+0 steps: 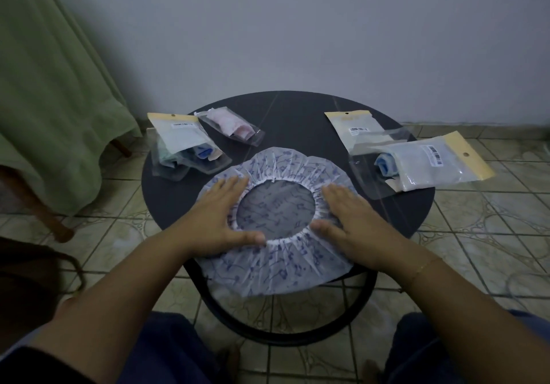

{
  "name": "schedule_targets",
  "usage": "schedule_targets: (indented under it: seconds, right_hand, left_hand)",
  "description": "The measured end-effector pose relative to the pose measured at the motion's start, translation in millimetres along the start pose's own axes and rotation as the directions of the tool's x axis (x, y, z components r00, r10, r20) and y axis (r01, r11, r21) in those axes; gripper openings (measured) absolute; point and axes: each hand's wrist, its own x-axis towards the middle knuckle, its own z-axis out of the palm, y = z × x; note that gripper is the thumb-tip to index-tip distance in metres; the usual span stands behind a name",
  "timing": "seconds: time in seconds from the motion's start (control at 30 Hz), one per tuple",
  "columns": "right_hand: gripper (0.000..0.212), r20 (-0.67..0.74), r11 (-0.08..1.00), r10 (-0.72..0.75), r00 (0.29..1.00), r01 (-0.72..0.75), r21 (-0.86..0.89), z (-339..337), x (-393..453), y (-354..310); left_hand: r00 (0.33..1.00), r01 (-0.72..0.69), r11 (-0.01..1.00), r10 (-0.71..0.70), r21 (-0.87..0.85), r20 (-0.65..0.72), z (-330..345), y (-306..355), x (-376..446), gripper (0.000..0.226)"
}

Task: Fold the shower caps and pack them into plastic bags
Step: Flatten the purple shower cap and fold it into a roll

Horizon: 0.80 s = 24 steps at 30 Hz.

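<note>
A blue-flowered shower cap [276, 220] lies opening-up at the centre of the frame on the round dark counter [297, 115], its near edge overhanging. The left hand [217, 217] and right hand [354, 220] press flat on it, fingers [235, 182] loosely spread. The cap looks thin, light, limp and slippery; its elastic rim should offer the surest hold. Plastic bags with folded caps lie upper left [181, 142] and right [422, 163].
</note>
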Motion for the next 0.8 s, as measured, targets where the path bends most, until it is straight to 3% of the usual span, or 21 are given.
schedule_targets:
  seconds: [0.07, 0.13, 0.17, 0.23, 0.3, 0.4, 0.57, 0.7, 0.8]
  right_hand:
    - [0.072, -0.142, 0.989, -0.048, 0.989, 0.067, 0.135, -6.7, -6.4, 5.9]
    - [0.057, -0.284, 0.977, -0.077, 0.956, 0.129, 0.169, -10.9, -15.6, 12.4]
    - [0.054, -0.317, 0.974, -0.093, 0.944, 0.152, 0.166, -11.5, -20.5, 15.5]
    - [0.052, -0.313, 0.974, -0.141, 0.939, 0.188, 0.127, -9.3, -30.2, 22.2]
    - [0.058, -0.257, 0.974, -0.19, 0.948, 0.216, 0.076, -5.3, -39.3, 28.4]
    - [0.066, -0.151, 0.976, -0.212, 0.966, 0.216, 0.008, -2.6, -48.0, 34.2]
    - [0.072, -0.067, 0.978, -0.195, 0.979, 0.188, -0.092, -0.2, -53.8, 35.8]
    - [0.082, -0.105, 0.981, -0.188, 0.977, 0.18, -0.074, -5.4, -54.5, 34.7]
    - [0.075, -0.137, 0.986, -0.168, 0.976, 0.166, -0.022, -10.8, -52.1, 34.0]
  left_hand:
    - [0.99, -0.016, 0.994, 0.0, -0.112, -0.142, -10.2, 0.8, -7.3, 0.101]
    - [0.952, -0.035, 0.999, 0.028, -0.02, -0.303, -21.1, -2.5, -17.2, 0.053]
    - [0.942, -0.024, 0.999, 0.03, 0.023, -0.334, -26.9, -5.9, -23.8, 0.04]
    - [0.957, 0.007, 0.998, 0.012, 0.063, -0.29, -35.2, -11.5, -36.8, 0.044]
    - [0.993, 0.01, 0.99, 0.007, 0.143, -0.12, -37.2, -14.6, -46.0, 0.055]
    - [0.995, 0.03, 0.956, -0.056, 0.291, 0.081, -30.0, -15.4, -48.9, 0.076]
    - [0.995, 0.061, 0.932, -0.087, 0.357, 0.057, -22.3, -11.4, -44.7, 0.078]
    - [0.991, 0.086, 0.977, -0.105, 0.193, 0.086, -25.0, -24.3, -42.5, 0.06]
    - [0.988, 0.078, 0.996, -0.071, -0.044, 0.136, -30.6, -30.9, -43.8, 0.044]
